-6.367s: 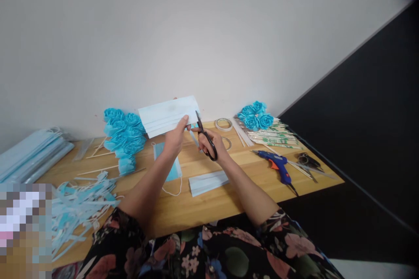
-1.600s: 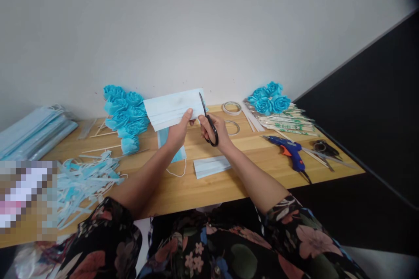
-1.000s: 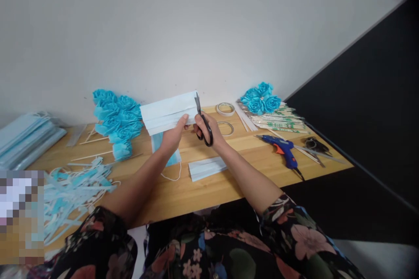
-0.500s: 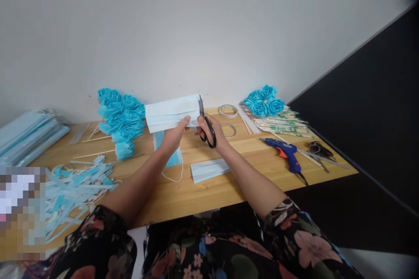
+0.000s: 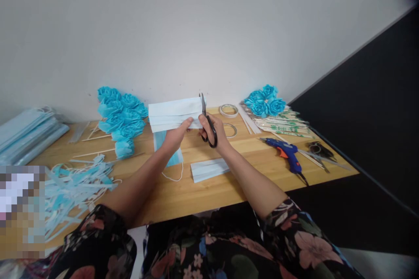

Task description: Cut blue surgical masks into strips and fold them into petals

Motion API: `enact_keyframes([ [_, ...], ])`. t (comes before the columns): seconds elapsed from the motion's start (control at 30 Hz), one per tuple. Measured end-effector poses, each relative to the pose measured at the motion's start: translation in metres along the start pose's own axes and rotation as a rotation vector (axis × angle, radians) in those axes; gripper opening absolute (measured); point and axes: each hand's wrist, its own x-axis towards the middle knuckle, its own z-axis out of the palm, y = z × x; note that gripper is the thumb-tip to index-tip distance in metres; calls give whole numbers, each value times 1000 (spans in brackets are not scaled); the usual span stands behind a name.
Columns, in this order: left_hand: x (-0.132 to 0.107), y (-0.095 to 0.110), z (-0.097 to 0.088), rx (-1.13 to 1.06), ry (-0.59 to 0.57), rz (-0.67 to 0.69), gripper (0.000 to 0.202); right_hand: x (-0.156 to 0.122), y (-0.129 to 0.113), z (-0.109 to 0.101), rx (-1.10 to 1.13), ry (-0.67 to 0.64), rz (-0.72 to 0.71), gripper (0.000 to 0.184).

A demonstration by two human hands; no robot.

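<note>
My left hand (image 5: pixel 176 135) pinches the lower edge of a pale blue pleated face mask (image 5: pixel 173 111), thumb on its near face. A pair of black-handled scissors (image 5: pixel 212 133) is gripped in my right hand (image 5: pixel 214 128). Their blades point up at the mask's right end, slightly parted across it. Below the raised mask lies another blue mask (image 5: pixel 175 158) with a white ear loop. A pale mask piece (image 5: pixel 209 170) without visible loops rests on the table near my right forearm.
Blue paper-like roses (image 5: pixel 121 117) stand left, more roses (image 5: pixel 265 101) right, on wrapped sticks (image 5: pixel 288 124). A blue glue gun (image 5: pixel 284 152) lies right; tape rolls (image 5: pixel 228 111) sit behind my hands. Cut strips (image 5: pixel 78 187) and stacked masks (image 5: pixel 29 133) are at left.
Both hands, the mask and the scissors have shifted slightly right. The scissor blades, nearly together before, now show a narrow gap.
</note>
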Motion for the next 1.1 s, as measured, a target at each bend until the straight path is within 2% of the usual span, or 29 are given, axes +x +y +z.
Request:
enact_keyframes([
  [0.43, 0, -1, -1, 20, -10, 23, 35, -3, -4, 0, -29, 29, -6, 60],
  [0.67, 4, -5, -1, -96, -126, 101, 38, -3, -4, 1, -10, 49, 4, 60],
  [0.87, 6, -9, -2, -100, -125, 103, 42, -5, -6, 3, -11, 60, 13, 59],
  [1.1, 7, -11, -2, -145, -178, 129, 42, -5, -5, 4, 13, 59, 26, 59],
])
